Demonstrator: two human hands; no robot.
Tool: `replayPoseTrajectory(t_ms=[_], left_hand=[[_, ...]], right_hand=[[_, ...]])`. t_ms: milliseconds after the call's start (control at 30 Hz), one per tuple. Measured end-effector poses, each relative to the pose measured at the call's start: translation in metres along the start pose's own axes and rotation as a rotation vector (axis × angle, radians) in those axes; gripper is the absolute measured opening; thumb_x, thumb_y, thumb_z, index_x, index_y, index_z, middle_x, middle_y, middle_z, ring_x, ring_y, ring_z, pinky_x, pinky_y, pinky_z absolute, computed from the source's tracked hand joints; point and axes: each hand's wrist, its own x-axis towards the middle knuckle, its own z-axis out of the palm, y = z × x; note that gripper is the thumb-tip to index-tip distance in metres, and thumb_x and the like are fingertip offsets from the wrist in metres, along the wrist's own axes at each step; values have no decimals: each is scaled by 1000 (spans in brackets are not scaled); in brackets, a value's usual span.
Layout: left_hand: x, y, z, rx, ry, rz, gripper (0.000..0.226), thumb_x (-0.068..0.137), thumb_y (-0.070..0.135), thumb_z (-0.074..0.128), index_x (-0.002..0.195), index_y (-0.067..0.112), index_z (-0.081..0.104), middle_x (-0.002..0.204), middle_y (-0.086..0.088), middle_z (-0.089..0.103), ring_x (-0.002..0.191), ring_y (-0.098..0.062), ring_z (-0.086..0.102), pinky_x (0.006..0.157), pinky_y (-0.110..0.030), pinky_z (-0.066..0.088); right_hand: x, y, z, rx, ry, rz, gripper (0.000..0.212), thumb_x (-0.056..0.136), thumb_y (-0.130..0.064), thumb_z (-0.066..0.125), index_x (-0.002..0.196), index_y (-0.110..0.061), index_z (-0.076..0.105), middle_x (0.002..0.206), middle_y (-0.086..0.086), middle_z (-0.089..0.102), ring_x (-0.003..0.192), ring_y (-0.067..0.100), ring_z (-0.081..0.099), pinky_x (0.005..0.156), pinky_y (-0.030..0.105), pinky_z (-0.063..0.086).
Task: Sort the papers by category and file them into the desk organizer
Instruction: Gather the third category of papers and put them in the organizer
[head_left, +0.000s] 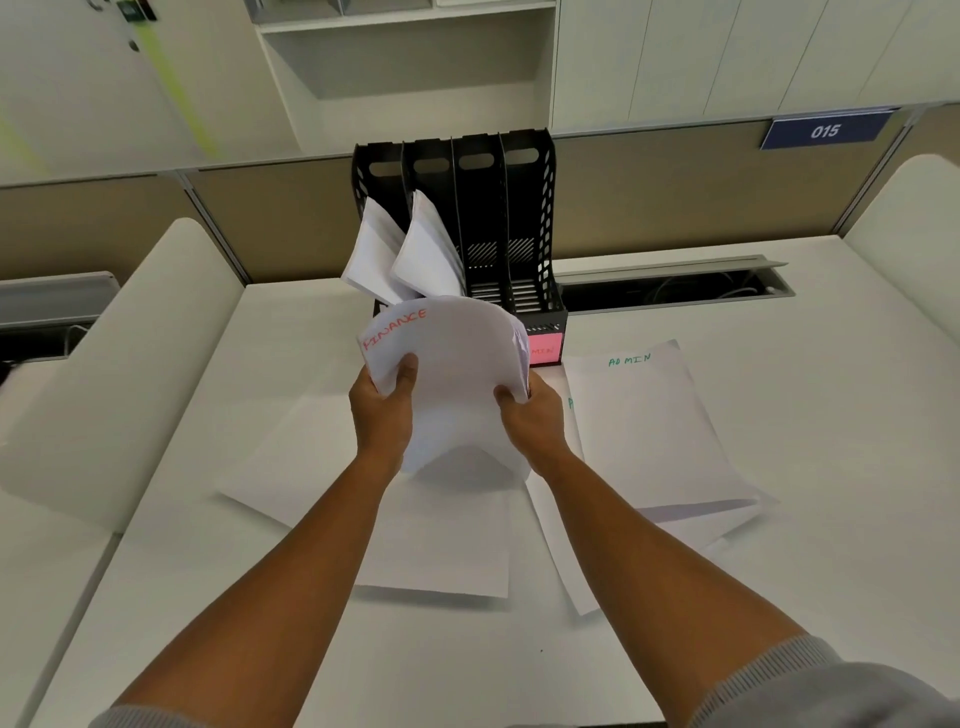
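While the white counter (779, 597) stretches out under your arms, the black desk organizer (524, 234) stands upright at its far edge against the partition, four slots side by side. Its two left slots each hold a sheaf of white papers (426, 254) that lean forward and out; the two right slots show only their ribbed floors. A pink label (545, 351) sits on the front of the rightmost slot.

To your right, loose sheets lie flat on the counter, the top one marked ADMIN (654, 426) in green. More blank sheets (431, 540) lie beneath your forearms.

You hold a curved stack marked FINANCE (452, 358) in red, raised above the counter just in front of the organizer's left slots. Your left hand (384, 405) grips its left edge, thumb on top. Your right hand (530, 410) grips the right edge, thumb curled over the front. The stack bows upward between both hands.
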Motion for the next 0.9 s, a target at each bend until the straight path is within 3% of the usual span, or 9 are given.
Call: replayPoseTrajectory(t_ms=[67, 133, 233, 367, 500, 600, 767, 900], left_hand=[[-1, 3, 1, -14, 18, 19, 45, 85, 49, 66, 124, 27, 58, 107, 5, 69, 91, -17, 69, 73, -26, 60], [-2, 6, 1, -52, 58, 52, 44, 84, 48, 68, 121, 26, 60, 106, 6, 70, 91, -16, 69, 71, -23, 60], [-3, 7, 1, -56, 86, 81, 44, 82, 49, 70, 117, 24, 61, 105, 3, 69, 91, -17, 69, 71, -25, 60], [-2, -5, -4, 61, 16, -25, 46, 82, 47, 71, 120, 24, 58, 106, 1, 67, 93, -19, 66, 68, -24, 57], [-1, -22, -13, 137, -74, -122, 39, 85, 39, 71, 114, 16, 63, 103, -3, 70, 94, -26, 67, 75, -34, 56], [-3, -24, -14, 149, -86, -130, 35, 85, 40, 70, 111, 17, 64, 99, -1, 70, 90, -24, 67, 72, -32, 55], [-10, -15, -9, 88, -61, -80, 34, 86, 41, 69, 112, 21, 64, 93, 5, 71, 82, -18, 70, 53, -16, 52], [-16, -7, -3, 27, -19, -16, 32, 80, 52, 70, 105, 35, 62, 93, 9, 71, 79, -16, 70, 56, -19, 55]], right_hand=[[1, -4, 0, 11, 21, -14, 27, 92, -20, 60, 119, -16, 59, 90, -8, 61, 78, 7, 59, 56, 5, 44], [2, -9, 1, 27, 31, -28, 24, 91, -19, 60, 116, -18, 60, 86, -9, 61, 74, 2, 58, 51, 4, 40], [2, -10, 1, 35, 10, -20, 26, 90, -18, 61, 116, -18, 58, 92, -4, 62, 79, 6, 59, 57, 9, 43], [-5, 2, -3, -21, -77, 28, 40, 87, -18, 65, 126, -16, 54, 107, 0, 62, 93, 16, 59, 79, 25, 50], [-9, 18, -8, -121, -93, 86, 37, 88, -16, 63, 124, -13, 55, 114, 5, 64, 100, 24, 61, 85, 30, 50], [-10, 24, -10, -186, -123, 118, 36, 89, -15, 60, 125, -12, 55, 116, 8, 64, 104, 28, 61, 93, 40, 52], [-13, 20, -6, -137, -74, 95, 27, 90, -8, 55, 116, -8, 58, 101, 7, 64, 89, 24, 61, 80, 34, 53], [-12, 12, 0, -43, -63, 74, 26, 88, -6, 56, 113, -11, 58, 96, 2, 62, 82, 19, 59, 73, 26, 49]])
